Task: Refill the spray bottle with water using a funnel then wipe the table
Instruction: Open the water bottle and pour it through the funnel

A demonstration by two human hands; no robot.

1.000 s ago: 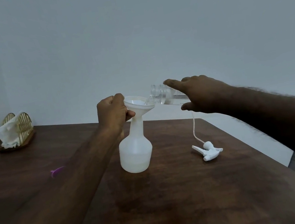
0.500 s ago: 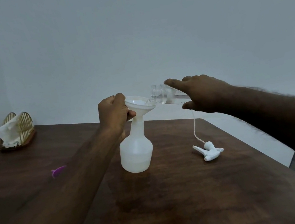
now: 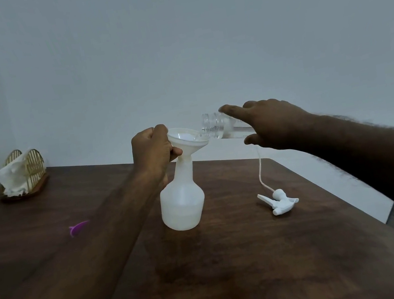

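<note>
- Your left hand (image 3: 154, 151) grips the rim of the white funnel (image 3: 187, 139), fingers curled round its near-left edge, thumb tucked under the cone.
- Your right hand (image 3: 268, 124) holds a clear water bottle (image 3: 215, 126) tipped almost level; index finger lies along its top, thumb below, mouth pointing left and resting at the funnel's right rim.
- Funnel sits with its stem in the neck of the spray bottle (image 3: 183, 204), tilted slightly toward the clear bottle.
- Spray bottle: translucent white, upright on the table (image 3: 237, 273), about midway across its width and nearer the far edge. Its lower part looks denser, as if part filled; exact level cannot be read.
- Water is visible inside the clear bottle near its neck; whether a stream is falling into the funnel cannot be told.
- Spray trigger head (image 3: 279, 202) lies on its side to the right of the spray bottle, near the table's right edge, apart from the bottle. Its thin dip tube (image 3: 260, 170) runs up toward the far edge, passing behind your right hand.
- Far-left corner: gold wire napkin holder (image 3: 26, 172) with white tissue in it.
- Small purple object (image 3: 77, 228) lies on the left half of the table, just left of your left forearm; blurred, cannot identify.
</note>
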